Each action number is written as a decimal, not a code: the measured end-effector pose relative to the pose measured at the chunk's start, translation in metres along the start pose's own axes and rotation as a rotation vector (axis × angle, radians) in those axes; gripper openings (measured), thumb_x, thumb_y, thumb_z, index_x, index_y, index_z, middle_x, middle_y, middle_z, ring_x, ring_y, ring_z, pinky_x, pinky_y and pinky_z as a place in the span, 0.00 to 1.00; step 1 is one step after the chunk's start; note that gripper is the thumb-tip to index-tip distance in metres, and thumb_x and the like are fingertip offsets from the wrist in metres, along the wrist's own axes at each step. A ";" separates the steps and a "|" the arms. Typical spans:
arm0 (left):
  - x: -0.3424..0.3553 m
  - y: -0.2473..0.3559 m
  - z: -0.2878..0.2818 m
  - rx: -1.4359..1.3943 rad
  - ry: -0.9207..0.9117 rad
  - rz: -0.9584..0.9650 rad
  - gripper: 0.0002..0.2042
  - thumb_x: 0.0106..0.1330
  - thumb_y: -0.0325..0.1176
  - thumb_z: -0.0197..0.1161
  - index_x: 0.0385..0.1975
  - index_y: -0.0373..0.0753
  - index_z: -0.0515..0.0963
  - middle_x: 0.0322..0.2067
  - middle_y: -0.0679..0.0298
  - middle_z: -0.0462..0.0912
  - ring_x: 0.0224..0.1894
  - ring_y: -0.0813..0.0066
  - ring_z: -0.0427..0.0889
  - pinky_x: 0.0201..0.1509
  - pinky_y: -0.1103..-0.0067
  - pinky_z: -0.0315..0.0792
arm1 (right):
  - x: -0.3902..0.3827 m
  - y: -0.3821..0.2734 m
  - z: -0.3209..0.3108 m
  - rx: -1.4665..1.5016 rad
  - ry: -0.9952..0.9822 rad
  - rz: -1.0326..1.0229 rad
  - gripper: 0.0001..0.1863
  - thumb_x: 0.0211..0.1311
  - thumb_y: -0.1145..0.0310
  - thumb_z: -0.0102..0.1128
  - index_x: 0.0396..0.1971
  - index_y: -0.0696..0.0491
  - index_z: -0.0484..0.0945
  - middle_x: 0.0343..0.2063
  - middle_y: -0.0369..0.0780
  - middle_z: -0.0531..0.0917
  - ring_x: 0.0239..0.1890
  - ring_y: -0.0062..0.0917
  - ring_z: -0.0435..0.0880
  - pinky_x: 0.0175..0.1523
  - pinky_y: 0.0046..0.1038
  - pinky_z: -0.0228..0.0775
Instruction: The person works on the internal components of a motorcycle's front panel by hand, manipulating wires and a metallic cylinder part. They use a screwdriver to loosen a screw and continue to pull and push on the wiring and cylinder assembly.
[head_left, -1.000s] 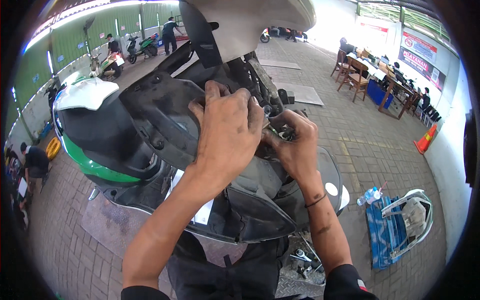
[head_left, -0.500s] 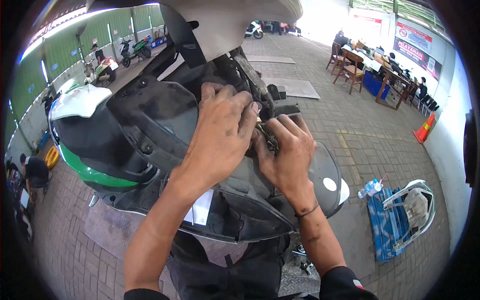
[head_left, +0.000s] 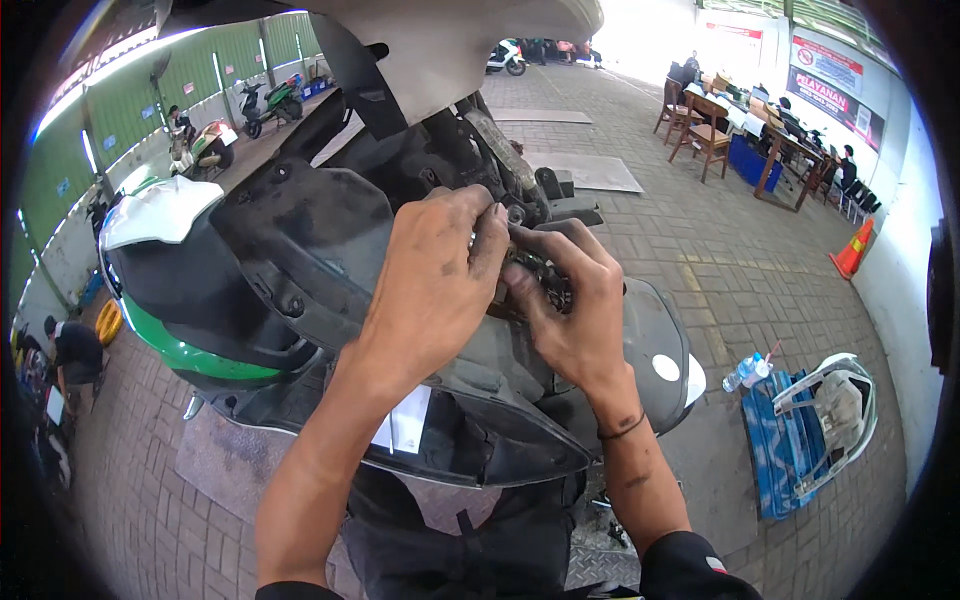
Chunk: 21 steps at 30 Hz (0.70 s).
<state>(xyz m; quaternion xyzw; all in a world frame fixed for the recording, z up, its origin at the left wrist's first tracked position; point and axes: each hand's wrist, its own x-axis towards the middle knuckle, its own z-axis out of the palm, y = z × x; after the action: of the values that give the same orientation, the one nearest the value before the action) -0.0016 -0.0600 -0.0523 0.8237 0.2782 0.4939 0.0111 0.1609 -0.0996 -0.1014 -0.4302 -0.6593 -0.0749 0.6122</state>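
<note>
My left hand (head_left: 430,285) and right hand (head_left: 570,310) met fingertip to fingertip, pinched on a small part (head_left: 515,270) I couldn't make out, deep in the scooter's black bodywork (head_left: 300,250). Right of the scooter, a water bottle (head_left: 745,372) lay beside a white panel (head_left: 835,410) on a blue mat (head_left: 765,450).

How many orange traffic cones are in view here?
1. The orange traffic cone stands on the brick paving at far right, beside the white wall, well away from the left hand and right hand. Others may be hidden.
</note>
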 end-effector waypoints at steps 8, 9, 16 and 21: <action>0.006 0.003 -0.004 -0.059 -0.081 -0.065 0.15 0.78 0.36 0.63 0.43 0.25 0.81 0.32 0.45 0.84 0.33 0.49 0.81 0.41 0.65 0.73 | 0.000 0.000 0.002 -0.025 0.033 0.052 0.10 0.57 0.77 0.75 0.39 0.60 0.87 0.31 0.47 0.85 0.31 0.44 0.86 0.37 0.40 0.76; 0.005 0.003 -0.005 -0.058 -0.080 -0.065 0.15 0.78 0.36 0.63 0.43 0.25 0.81 0.32 0.45 0.84 0.33 0.49 0.81 0.41 0.65 0.73 | -0.001 -0.002 0.002 -0.041 0.045 0.037 0.10 0.57 0.77 0.76 0.38 0.60 0.87 0.30 0.47 0.85 0.30 0.44 0.86 0.37 0.39 0.75; 0.007 0.010 -0.010 -0.240 -0.089 -0.064 0.15 0.78 0.35 0.59 0.33 0.27 0.79 0.25 0.45 0.81 0.28 0.42 0.80 0.34 0.60 0.71 | -0.007 -0.002 0.006 -0.112 0.105 -0.014 0.11 0.56 0.76 0.76 0.38 0.58 0.85 0.31 0.46 0.85 0.30 0.44 0.85 0.36 0.40 0.75; 0.007 0.014 -0.011 -0.228 -0.089 -0.037 0.15 0.78 0.34 0.60 0.33 0.27 0.79 0.25 0.44 0.80 0.28 0.41 0.80 0.34 0.59 0.71 | -0.013 0.001 0.006 -0.065 0.102 0.020 0.13 0.55 0.77 0.75 0.41 0.59 0.85 0.30 0.47 0.84 0.32 0.45 0.84 0.37 0.41 0.75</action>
<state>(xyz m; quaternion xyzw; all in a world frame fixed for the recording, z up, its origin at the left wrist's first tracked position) -0.0022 -0.0718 -0.0370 0.8329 0.2347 0.4850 0.1261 0.1554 -0.1016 -0.1146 -0.4519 -0.6202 -0.1120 0.6313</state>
